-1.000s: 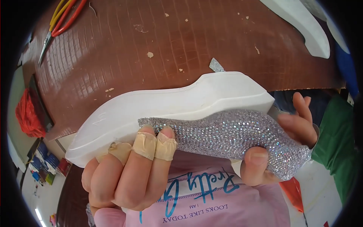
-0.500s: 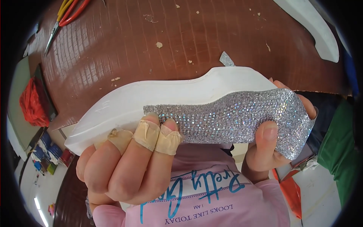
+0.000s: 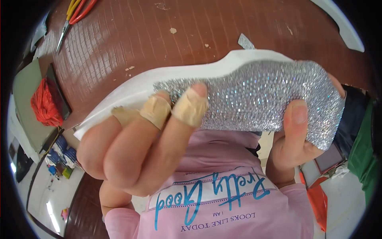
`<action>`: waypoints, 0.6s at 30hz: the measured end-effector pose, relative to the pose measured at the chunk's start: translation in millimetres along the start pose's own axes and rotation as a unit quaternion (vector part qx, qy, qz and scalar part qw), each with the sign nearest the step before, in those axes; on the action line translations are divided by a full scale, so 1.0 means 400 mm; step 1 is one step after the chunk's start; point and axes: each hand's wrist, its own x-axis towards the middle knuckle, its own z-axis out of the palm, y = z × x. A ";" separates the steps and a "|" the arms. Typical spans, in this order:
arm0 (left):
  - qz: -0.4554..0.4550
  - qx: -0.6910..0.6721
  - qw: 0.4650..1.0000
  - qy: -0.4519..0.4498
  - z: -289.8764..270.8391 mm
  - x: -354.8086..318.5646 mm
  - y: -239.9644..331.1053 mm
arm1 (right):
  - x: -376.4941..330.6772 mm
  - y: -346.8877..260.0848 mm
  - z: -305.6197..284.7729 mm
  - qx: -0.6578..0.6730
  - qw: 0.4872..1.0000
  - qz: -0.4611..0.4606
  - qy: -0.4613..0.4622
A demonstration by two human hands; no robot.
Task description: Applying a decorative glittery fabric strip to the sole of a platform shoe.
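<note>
A silver rhinestone sheet (image 3: pixel 246 93) lies along the front side of a long white curved piece (image 3: pixel 137 81), which looks like a shoe sole. My left hand (image 3: pixel 131 151) is curled at the piece's left part, tape wrapped round several fingers. Its fingertips press on the sheet's left end; its thumb is hidden. At the right end, my right hand (image 3: pixel 296 131) grips sheet and white piece together, thumb flat on the stones and fingers behind. The sheet's lower edge hangs free between the hands.
Red-and-yellow-handled scissors (image 3: pixel 71 22) lie on the brown table (image 3: pixel 119 36) at the far left. A small silver scrap (image 3: pixel 246 41) and pale flakes are beyond the piece. Another white curved piece (image 3: pixel 344 24) lies far right; a red plastic bag (image 3: pixel 45 105) is at left.
The white piece and sheet have come up closer to the view, both hands with them. One taped left finger has stretched further onto the stones.
</note>
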 end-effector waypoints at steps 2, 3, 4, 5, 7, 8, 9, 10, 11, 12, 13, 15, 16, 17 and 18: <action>0.001 0.005 1.000 -0.009 0.002 0.007 -0.007 | -0.006 -0.006 0.003 0.034 0.999 0.017 0.018; 0.001 0.007 1.000 -0.013 0.004 0.009 -0.008 | -0.010 -0.008 0.005 0.051 0.998 0.026 0.026; 0.005 0.007 1.000 -0.017 0.005 0.010 -0.009 | -0.015 -0.009 0.009 0.068 0.997 0.033 0.034; 0.008 0.000 1.000 -0.017 0.008 0.010 -0.011 | -0.019 -0.009 0.013 0.084 0.995 0.041 0.042; 0.011 -0.014 1.000 -0.017 0.012 0.011 -0.014 | -0.029 -0.010 0.023 0.117 0.990 0.055 0.057; 0.012 -0.021 1.000 -0.016 0.015 0.010 -0.016 | -0.035 -0.010 0.028 0.133 0.987 0.061 0.064; 0.012 -0.028 0.999 -0.012 0.019 0.010 -0.017 | -0.036 -0.007 0.032 0.132 0.987 0.061 0.065; 0.011 -0.035 0.999 -0.008 0.024 0.008 -0.020 | -0.036 -0.003 0.036 0.154 0.985 0.050 0.066; 0.010 -0.042 0.999 -0.003 0.027 0.006 -0.022 | -0.036 0.001 0.040 0.175 0.981 0.039 0.067; 0.008 -0.049 0.999 0.003 0.029 0.004 -0.024 | -0.037 0.004 0.043 0.196 0.978 0.028 0.067; 0.006 -0.057 0.998 0.008 0.033 0.003 -0.024 | -0.039 0.006 0.045 0.217 0.974 0.017 0.067; 0.002 -0.069 0.997 0.020 0.034 0.002 -0.026 | -0.057 -0.001 0.040 0.215 0.972 0.021 0.091; 0.000 -0.076 0.997 0.025 0.034 0.002 -0.027 | -0.072 -0.006 0.034 0.214 0.969 0.027 0.116; -0.002 -0.083 0.996 0.031 0.036 0.001 -0.029 | -0.083 -0.011 0.029 0.213 0.966 0.033 0.141; -0.004 -0.089 0.995 0.037 0.036 0.002 -0.029 | -0.088 -0.013 0.026 0.212 0.962 0.039 0.166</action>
